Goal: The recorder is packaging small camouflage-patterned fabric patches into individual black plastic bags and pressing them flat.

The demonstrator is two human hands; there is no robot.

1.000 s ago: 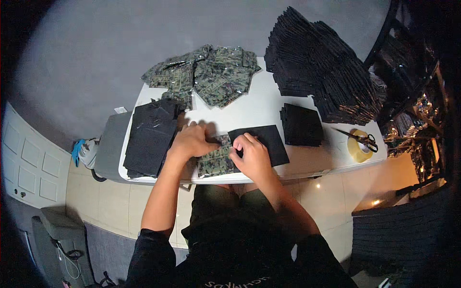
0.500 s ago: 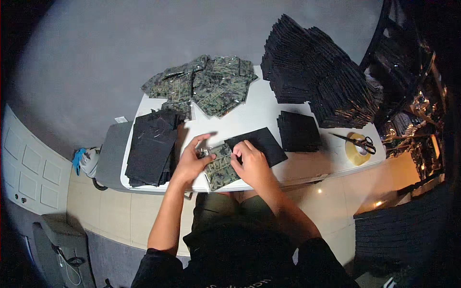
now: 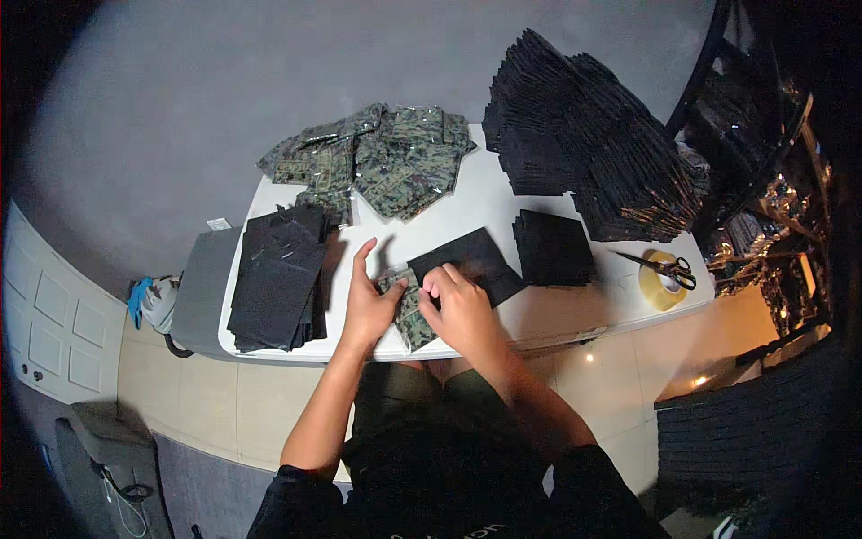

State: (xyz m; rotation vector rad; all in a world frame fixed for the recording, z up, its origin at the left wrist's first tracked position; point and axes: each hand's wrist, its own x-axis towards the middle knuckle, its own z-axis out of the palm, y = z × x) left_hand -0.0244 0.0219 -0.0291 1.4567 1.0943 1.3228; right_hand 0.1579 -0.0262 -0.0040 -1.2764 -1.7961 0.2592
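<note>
A folded camouflage cloth in a clear plastic bag [image 3: 414, 329] lies at the table's front edge, partly covered by my hands. My left hand [image 3: 369, 308] is at its left side, thumb across the bag and index finger stretched up, fingers apart. Over its right side my right hand [image 3: 461, 311] has its fingers curled in toward the thumb; whatever is between them is hidden. A flat black fabric piece [image 3: 476, 260] lies beyond my right hand, partly under it.
Black fabric pieces [image 3: 274, 278] are stacked at left. Bagged camouflage cloths [image 3: 404, 166] lie at the back, beside tall black stacks [image 3: 575, 135]. A smaller black pile [image 3: 552, 247] sits right of centre. Scissors [image 3: 669, 268] rest on a tape roll [image 3: 660, 289] at the right edge.
My left hand has moved right, closer to the right hand, and its index finger points further up. The right hand's fingers have curled in more. The whole view has shifted slightly.
</note>
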